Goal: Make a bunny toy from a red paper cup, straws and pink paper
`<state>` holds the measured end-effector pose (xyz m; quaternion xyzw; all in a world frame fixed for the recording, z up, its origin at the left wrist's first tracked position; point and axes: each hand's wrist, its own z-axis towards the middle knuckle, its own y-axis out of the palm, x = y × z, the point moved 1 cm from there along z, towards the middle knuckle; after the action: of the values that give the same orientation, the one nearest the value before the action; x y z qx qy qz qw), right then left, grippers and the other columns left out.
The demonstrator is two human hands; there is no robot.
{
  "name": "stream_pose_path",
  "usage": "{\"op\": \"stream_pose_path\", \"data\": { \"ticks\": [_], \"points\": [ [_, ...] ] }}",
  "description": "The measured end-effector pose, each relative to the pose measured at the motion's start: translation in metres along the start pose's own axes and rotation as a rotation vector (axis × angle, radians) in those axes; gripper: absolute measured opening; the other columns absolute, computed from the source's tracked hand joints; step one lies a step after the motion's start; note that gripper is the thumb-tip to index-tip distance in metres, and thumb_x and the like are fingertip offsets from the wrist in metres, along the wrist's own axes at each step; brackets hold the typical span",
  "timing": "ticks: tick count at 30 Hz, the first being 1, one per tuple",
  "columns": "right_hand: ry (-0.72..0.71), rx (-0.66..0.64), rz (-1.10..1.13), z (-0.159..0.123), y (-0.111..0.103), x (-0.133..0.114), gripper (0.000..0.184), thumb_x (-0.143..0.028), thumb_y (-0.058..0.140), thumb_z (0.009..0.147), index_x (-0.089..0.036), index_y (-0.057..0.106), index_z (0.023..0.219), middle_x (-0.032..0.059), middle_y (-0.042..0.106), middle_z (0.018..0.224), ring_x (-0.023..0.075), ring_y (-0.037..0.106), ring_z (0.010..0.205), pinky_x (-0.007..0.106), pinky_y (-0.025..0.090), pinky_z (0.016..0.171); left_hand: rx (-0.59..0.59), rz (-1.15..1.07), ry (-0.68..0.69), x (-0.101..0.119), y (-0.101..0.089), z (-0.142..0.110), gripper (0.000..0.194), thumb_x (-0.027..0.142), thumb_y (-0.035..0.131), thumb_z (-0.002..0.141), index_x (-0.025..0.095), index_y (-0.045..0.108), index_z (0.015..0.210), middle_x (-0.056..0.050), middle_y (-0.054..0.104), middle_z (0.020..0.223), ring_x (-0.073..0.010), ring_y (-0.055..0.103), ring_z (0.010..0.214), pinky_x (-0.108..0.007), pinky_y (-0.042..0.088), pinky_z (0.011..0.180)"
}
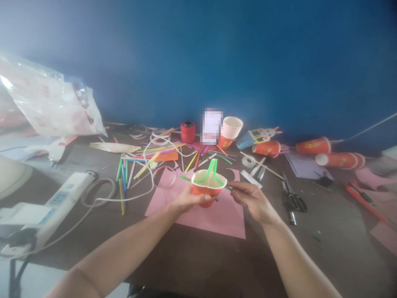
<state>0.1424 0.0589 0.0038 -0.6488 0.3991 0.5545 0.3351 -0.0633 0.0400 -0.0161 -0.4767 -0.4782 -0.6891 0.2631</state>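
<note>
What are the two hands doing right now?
Left hand: closed around the red paper cup.
Right hand: fingers pinched at the green straw end by the cup's rim.

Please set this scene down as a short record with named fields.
left hand: holds the red paper cup
right hand: fingertips at a green straw end beside the cup; firmness of grip unclear
cup contents: bent green straws, rising above the rim
under the cup: pink sheet on the dark table
right side: scissors
left side: white power strip
behind: stacked paper cups
</note>
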Motion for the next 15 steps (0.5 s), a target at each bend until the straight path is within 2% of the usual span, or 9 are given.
{"op": "stream_pose_path", "data": {
  "ticks": [4, 9, 12, 15],
  "points": [
    [-0.003, -0.012, -0.055, -0.002, -0.002, -0.003, 0.038, -0.037, 0.058, 0.079, -0.017, 0.067, 0.110, -0.0044, 0.036, 0.052, 0.0083, 0.027, 0.048, 0.024, 0.019, 0.047, -0.027, 0.009, -0.021, 0.001, 0.000, 0.000, 0.050, 0.031, 0.072, 0.066, 0.012, 0.058, 0.111, -0.011, 0.061, 0.090, -0.0214, 0.058, 0.082, -0.035, 0.049, 0.073],
    [-0.037, -0.006, -0.083, -0.003, -0.002, -0.007, 0.035, -0.037, 0.057, 0.081, -0.018, 0.067, 0.108, -0.0048, 0.040, 0.050, 0.0079, 0.030, 0.046, 0.023, 0.022, 0.045, -0.025, -0.022, -0.027, -0.008, -0.001, -0.001, 0.046, 0.029, 0.073, 0.066, 0.013, 0.058, 0.107, -0.007, 0.060, 0.081, -0.0199, 0.058, 0.078, -0.036, 0.049, 0.072],
    [-0.093, 0.045, -0.103, -0.001, 0.000, -0.008, 0.032, -0.035, 0.062, 0.078, -0.021, 0.066, 0.107, -0.0010, 0.057, 0.063, 0.0092, 0.043, 0.052, 0.024, 0.036, 0.050, -0.023, -0.022, -0.044, -0.010, -0.001, 0.000, 0.045, 0.030, 0.074, 0.065, 0.013, 0.059, 0.104, -0.008, 0.060, 0.084, -0.0201, 0.057, 0.080, -0.036, 0.049, 0.072],
    [-0.151, 0.107, -0.106, 0.002, 0.004, -0.006, 0.031, -0.034, 0.068, 0.073, -0.021, 0.067, 0.101, 0.0039, 0.066, 0.083, 0.0161, 0.058, 0.073, 0.030, 0.047, 0.069, -0.027, -0.003, -0.080, -0.010, -0.002, -0.001, 0.047, 0.031, 0.076, 0.062, 0.012, 0.061, 0.102, -0.009, 0.061, 0.085, -0.0204, 0.057, 0.080, -0.035, 0.048, 0.072]
  ]
}}
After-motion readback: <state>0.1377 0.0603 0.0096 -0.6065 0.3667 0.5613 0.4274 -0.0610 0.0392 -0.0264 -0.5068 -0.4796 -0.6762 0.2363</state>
